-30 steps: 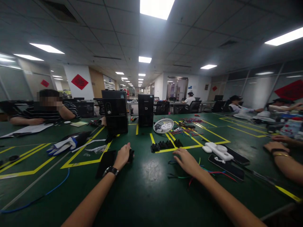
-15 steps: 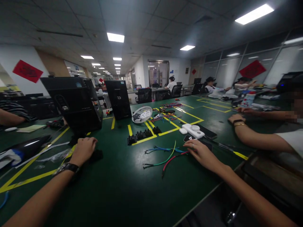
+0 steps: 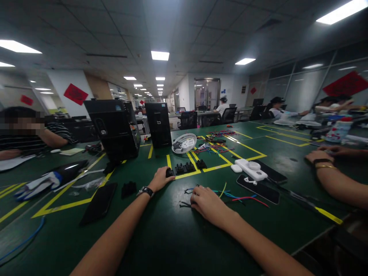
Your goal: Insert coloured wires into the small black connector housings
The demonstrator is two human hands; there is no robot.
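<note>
My left hand (image 3: pixel 160 180) is closed on a small black plastic block (image 3: pixel 170 173) at the left end of a row of similar black blocks (image 3: pixel 189 167). Below and to the right, my right hand (image 3: pixel 209 203) lies over several loose wires, fingers curled down on them. A red wire (image 3: pixel 250 197), a green one (image 3: pixel 223 189) and blue ones stick out past it, and dark wire ends (image 3: pixel 185 204) show left of the fingertips, which are partly hidden. Another black block (image 3: pixel 128 189) sits left of my left forearm.
A black phone (image 3: pixel 99 203) lies at left, near gloves (image 3: pixel 43 186). Two black computer towers (image 3: pixel 112 130) and a white basket (image 3: pixel 184 143) stand behind. At right are another phone (image 3: pixel 258 189), a white charger (image 3: pixel 250 168) and a co-worker's arm (image 3: pixel 330 172).
My left hand has moved right from beside the phone to the row of black blocks. My right hand has shifted left along the wires. The view has turned left.
</note>
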